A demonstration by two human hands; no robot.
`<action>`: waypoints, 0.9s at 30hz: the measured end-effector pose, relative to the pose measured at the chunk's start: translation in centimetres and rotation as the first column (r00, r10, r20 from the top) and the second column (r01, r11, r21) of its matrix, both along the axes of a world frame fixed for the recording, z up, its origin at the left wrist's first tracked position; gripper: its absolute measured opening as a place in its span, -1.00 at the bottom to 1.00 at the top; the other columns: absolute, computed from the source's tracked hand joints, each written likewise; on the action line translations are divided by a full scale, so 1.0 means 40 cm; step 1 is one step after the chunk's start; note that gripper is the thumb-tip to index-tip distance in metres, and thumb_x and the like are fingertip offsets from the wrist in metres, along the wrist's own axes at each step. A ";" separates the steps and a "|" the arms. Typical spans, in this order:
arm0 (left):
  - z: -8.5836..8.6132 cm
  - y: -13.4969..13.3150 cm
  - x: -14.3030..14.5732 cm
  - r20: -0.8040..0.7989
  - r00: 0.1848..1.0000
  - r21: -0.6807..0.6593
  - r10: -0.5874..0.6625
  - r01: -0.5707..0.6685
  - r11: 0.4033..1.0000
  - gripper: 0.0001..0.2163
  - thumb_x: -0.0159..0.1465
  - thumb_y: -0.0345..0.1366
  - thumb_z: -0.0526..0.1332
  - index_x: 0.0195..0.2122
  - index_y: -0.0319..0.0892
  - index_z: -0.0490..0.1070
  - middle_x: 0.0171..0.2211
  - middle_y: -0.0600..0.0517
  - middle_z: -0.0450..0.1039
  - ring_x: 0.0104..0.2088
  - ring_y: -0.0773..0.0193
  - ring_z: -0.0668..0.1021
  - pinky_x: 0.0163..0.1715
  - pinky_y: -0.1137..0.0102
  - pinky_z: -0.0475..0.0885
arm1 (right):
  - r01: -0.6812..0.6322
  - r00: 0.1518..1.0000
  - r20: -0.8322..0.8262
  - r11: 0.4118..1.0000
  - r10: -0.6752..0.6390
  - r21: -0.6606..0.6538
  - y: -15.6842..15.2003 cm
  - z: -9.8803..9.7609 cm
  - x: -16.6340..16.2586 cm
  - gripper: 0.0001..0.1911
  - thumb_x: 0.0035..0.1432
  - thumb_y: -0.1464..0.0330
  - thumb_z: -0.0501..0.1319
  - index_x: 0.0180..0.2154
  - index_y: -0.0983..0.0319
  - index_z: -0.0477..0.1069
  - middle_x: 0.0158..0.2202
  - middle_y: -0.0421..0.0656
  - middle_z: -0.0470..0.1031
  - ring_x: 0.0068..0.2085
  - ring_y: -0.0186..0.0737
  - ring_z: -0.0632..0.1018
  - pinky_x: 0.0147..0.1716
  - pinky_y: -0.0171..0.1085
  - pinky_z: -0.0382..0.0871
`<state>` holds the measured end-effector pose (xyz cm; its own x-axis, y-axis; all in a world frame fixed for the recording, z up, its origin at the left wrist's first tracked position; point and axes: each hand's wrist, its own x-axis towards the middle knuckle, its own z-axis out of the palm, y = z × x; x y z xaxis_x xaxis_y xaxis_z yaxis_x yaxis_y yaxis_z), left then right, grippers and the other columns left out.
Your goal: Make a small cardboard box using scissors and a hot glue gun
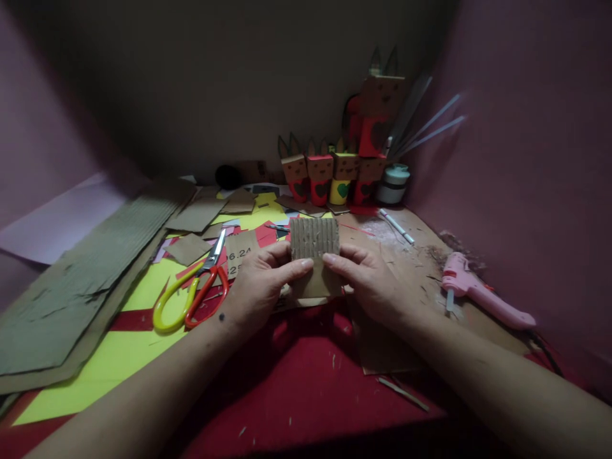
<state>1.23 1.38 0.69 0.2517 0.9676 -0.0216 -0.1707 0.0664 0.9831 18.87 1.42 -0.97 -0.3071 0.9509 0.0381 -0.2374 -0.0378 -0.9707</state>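
A small piece of corrugated cardboard (314,241) stands upright between both hands at the middle of the table. My left hand (261,284) pinches its left side with thumb and fingers. My right hand (368,280) pinches its right side the same way. The lower half of the piece looks smooth, the upper half ribbed. Both hands hover just above the red paper (296,376) that covers the near table.
Scissors (194,290) with yellow and red handles lie left of my hands. A pink glue gun (478,292) lies at the right. Several cardboard animal figures (329,172) and a small jar (393,183) stand at the back. A long corrugated sheet (86,268), yellow paper and cardboard scraps fill the left.
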 end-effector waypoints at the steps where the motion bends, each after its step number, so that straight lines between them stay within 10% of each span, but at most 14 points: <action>1: -0.001 0.000 0.001 -0.003 1.000 -0.010 0.002 -0.002 1.000 -0.74 0.14 -0.27 0.42 -0.14 -0.17 0.60 -0.19 -0.07 0.65 -0.21 0.12 0.64 -0.19 0.30 0.54 | 0.053 0.999 0.001 0.998 -0.053 0.021 0.000 0.004 0.000 -0.79 0.08 0.21 0.36 -0.35 0.22 0.50 -0.41 -0.23 0.52 -0.40 -0.32 0.50 -0.36 -0.32 0.40; 15: -0.019 -0.002 0.030 0.079 0.993 -0.124 0.089 -0.079 0.989 -0.75 0.07 -0.34 0.39 -0.19 -0.18 0.60 -0.35 0.00 0.63 -0.39 0.23 0.59 -0.36 0.40 0.50 | -0.014 0.997 -0.072 0.994 0.023 0.112 0.000 0.000 -0.010 -0.77 0.03 0.44 0.26 -0.20 0.15 0.50 -0.19 -0.22 0.61 -0.15 -0.21 0.58 -0.09 -0.20 0.43; 27: -0.013 -0.009 0.049 0.059 0.986 -0.103 0.158 -0.152 0.983 -0.76 -0.03 -0.40 0.36 -0.27 -0.19 0.56 -0.39 0.04 0.60 -0.42 0.28 0.54 -0.41 0.47 0.44 | 0.024 0.989 -0.146 0.996 -0.011 0.086 0.006 -0.015 -0.024 -0.66 -0.02 0.50 0.17 -0.19 0.16 0.54 -0.37 -0.28 0.54 -0.39 -0.32 0.48 -0.38 -0.35 0.37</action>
